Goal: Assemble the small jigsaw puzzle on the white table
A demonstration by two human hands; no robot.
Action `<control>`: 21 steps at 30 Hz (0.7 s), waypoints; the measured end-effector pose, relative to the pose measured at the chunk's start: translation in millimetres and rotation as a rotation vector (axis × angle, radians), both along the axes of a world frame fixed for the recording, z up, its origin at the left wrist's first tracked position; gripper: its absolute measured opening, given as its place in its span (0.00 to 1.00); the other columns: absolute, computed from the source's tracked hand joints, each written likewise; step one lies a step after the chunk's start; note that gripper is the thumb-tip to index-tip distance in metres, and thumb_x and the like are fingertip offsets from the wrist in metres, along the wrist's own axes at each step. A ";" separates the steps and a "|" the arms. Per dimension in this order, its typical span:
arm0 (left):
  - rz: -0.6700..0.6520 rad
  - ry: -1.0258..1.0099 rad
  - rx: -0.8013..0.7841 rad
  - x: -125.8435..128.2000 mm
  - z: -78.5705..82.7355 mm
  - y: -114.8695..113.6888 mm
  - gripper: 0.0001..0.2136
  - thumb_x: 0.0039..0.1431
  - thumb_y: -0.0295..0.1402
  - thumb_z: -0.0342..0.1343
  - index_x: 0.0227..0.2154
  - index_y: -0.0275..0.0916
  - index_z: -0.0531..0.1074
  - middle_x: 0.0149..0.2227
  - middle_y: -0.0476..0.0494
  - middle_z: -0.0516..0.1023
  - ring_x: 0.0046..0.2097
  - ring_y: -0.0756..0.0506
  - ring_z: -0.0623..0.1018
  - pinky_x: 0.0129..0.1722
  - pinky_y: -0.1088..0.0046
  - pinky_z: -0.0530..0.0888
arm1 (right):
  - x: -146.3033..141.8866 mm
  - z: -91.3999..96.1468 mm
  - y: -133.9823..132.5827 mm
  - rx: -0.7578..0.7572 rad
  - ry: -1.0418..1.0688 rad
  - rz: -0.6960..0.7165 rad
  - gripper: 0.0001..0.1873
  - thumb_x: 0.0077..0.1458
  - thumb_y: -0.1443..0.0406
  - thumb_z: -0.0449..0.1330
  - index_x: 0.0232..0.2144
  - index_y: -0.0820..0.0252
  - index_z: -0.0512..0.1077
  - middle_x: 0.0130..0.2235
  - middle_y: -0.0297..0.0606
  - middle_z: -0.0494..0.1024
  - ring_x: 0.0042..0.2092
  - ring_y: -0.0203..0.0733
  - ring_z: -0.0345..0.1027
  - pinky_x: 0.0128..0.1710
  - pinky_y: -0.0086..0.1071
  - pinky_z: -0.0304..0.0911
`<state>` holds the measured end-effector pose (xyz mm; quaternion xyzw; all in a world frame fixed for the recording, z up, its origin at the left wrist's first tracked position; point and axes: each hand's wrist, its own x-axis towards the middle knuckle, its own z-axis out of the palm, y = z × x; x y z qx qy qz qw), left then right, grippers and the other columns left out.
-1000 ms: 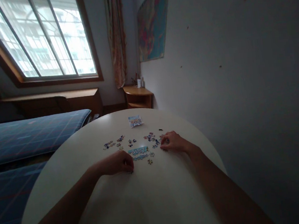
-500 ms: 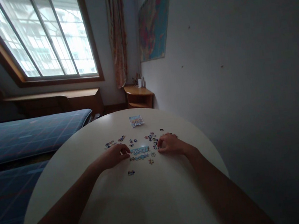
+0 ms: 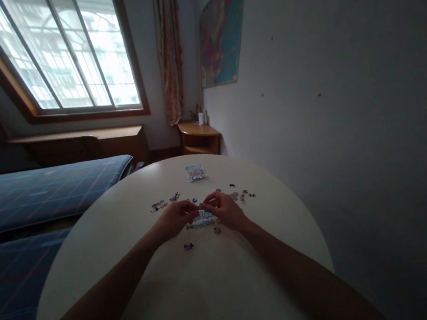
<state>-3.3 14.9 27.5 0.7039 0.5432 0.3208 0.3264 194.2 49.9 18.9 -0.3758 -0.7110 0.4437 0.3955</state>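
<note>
My left hand [image 3: 176, 217] and my right hand [image 3: 226, 210] meet with pinched fingers over the far edge of a partly joined blue jigsaw puzzle [image 3: 203, 215]. Between the fingertips is a small puzzle piece [image 3: 201, 206], mostly covered by them. A strip of joined pieces [image 3: 203, 224] lies along the near side of the puzzle. Closer to me are a yellowish loose piece [image 3: 217, 230] and a dark loose piece [image 3: 188, 246].
Loose pieces [image 3: 159, 205] are scattered left of the hands, and more pieces [image 3: 241, 196] lie to the right. A small picture packet [image 3: 196, 173] rests near the far edge of the round white table [image 3: 145, 301]. A plaid mattress [image 3: 48, 194] stands at left, a wall at right.
My right hand has moved left from the pieces on the right to the puzzle's far edge. My left hand has shifted slightly right and away from me, so both fingertips now meet.
</note>
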 end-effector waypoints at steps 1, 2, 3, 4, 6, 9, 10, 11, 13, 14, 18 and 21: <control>0.017 -0.034 -0.001 1.0 0.2 0.5 0.14 0.53 0.43 0.58 0.35 0.38 0.76 0.31 0.44 0.80 0.31 0.47 0.78 0.32 0.72 0.73 | -3.5 -1.2 -2.7 -0.034 0.023 0.013 0.18 0.51 0.51 0.65 0.35 0.59 0.72 0.32 0.40 0.82 0.36 0.45 0.78 0.35 0.35 0.70; 0.034 -0.058 0.004 1.2 0.3 1.1 0.14 0.53 0.43 0.58 0.34 0.37 0.75 0.31 0.44 0.80 0.30 0.47 0.78 0.32 0.72 0.73 | -5.8 -2.5 -4.9 -0.060 0.037 0.026 0.18 0.52 0.51 0.64 0.36 0.59 0.71 0.32 0.41 0.82 0.36 0.45 0.78 0.35 0.35 0.69; 0.048 -0.071 0.015 0.9 0.1 1.7 0.13 0.53 0.43 0.57 0.34 0.37 0.75 0.31 0.44 0.80 0.30 0.47 0.78 0.32 0.72 0.73 | -7.3 -4.0 -6.3 -0.075 0.046 0.039 0.18 0.53 0.52 0.63 0.37 0.59 0.70 0.32 0.41 0.82 0.36 0.45 0.78 0.34 0.35 0.69; 0.051 -0.075 0.027 0.1 -0.3 2.2 0.13 0.53 0.43 0.57 0.33 0.37 0.75 0.31 0.44 0.80 0.30 0.47 0.77 0.32 0.72 0.73 | -8.0 -5.5 -7.2 -0.080 0.045 0.050 0.17 0.54 0.53 0.63 0.38 0.59 0.70 0.33 0.41 0.82 0.36 0.45 0.79 0.35 0.35 0.69; 0.035 -0.061 0.041 -1.7 -1.8 2.9 0.12 0.54 0.41 0.56 0.32 0.37 0.76 0.30 0.44 0.80 0.30 0.47 0.77 0.32 0.72 0.73 | -8.2 -8.9 -7.4 -0.065 0.026 0.060 0.16 0.55 0.55 0.62 0.40 0.58 0.70 0.34 0.42 0.82 0.38 0.46 0.79 0.36 0.35 0.70; 0.022 -0.027 0.060 -3.5 -4.6 3.4 0.12 0.56 0.41 0.53 0.32 0.37 0.76 0.29 0.44 0.80 0.30 0.47 0.77 0.32 0.72 0.72 | -7.3 -13.1 -6.3 -0.042 0.000 0.070 0.16 0.55 0.55 0.62 0.41 0.58 0.70 0.36 0.43 0.82 0.39 0.47 0.79 0.38 0.37 0.71; 0.024 -0.022 0.065 -3.9 -5.5 3.6 0.12 0.56 0.41 0.53 0.32 0.37 0.76 0.29 0.44 0.80 0.30 0.47 0.77 0.32 0.72 0.72 | -7.0 -13.9 -6.0 -0.042 -0.002 0.077 0.16 0.56 0.55 0.62 0.42 0.58 0.70 0.36 0.43 0.82 0.40 0.47 0.79 0.39 0.38 0.71; 0.027 -0.019 0.068 -4.2 -6.3 3.9 0.13 0.56 0.41 0.52 0.32 0.37 0.76 0.29 0.44 0.80 0.30 0.47 0.77 0.32 0.72 0.72 | -6.8 -14.2 -5.9 -0.044 0.000 0.085 0.17 0.56 0.54 0.62 0.42 0.58 0.70 0.37 0.43 0.82 0.40 0.48 0.78 0.39 0.38 0.71; 0.025 -0.003 0.069 -4.7 -7.2 4.5 0.12 0.56 0.41 0.52 0.30 0.37 0.75 0.28 0.45 0.79 0.30 0.47 0.76 0.31 0.72 0.71 | -6.4 -13.7 -6.2 -0.049 0.009 0.106 0.17 0.56 0.54 0.62 0.43 0.58 0.69 0.37 0.43 0.82 0.41 0.48 0.78 0.40 0.39 0.72; 0.025 0.009 0.069 -5.0 -7.1 4.8 0.12 0.56 0.41 0.52 0.30 0.38 0.75 0.27 0.46 0.78 0.30 0.47 0.76 0.31 0.72 0.71 | -6.3 -13.1 -6.5 -0.053 0.015 0.117 0.17 0.56 0.54 0.62 0.42 0.58 0.69 0.37 0.43 0.82 0.41 0.48 0.78 0.41 0.40 0.72; 0.035 0.042 0.075 -5.7 -3.6 3.9 0.13 0.56 0.41 0.51 0.30 0.38 0.75 0.26 0.46 0.77 0.29 0.47 0.75 0.30 0.72 0.69 | -6.4 -11.4 -8.3 -0.065 0.035 0.142 0.18 0.55 0.54 0.63 0.43 0.58 0.68 0.35 0.42 0.82 0.41 0.47 0.78 0.41 0.40 0.72; 0.019 0.064 0.073 -5.9 -1.2 2.7 0.13 0.56 0.41 0.50 0.29 0.38 0.75 0.26 0.46 0.77 0.29 0.47 0.74 0.30 0.73 0.69 | -7.0 -12.0 -9.2 -0.061 0.045 0.175 0.18 0.55 0.55 0.63 0.43 0.58 0.68 0.36 0.42 0.82 0.42 0.47 0.78 0.40 0.39 0.72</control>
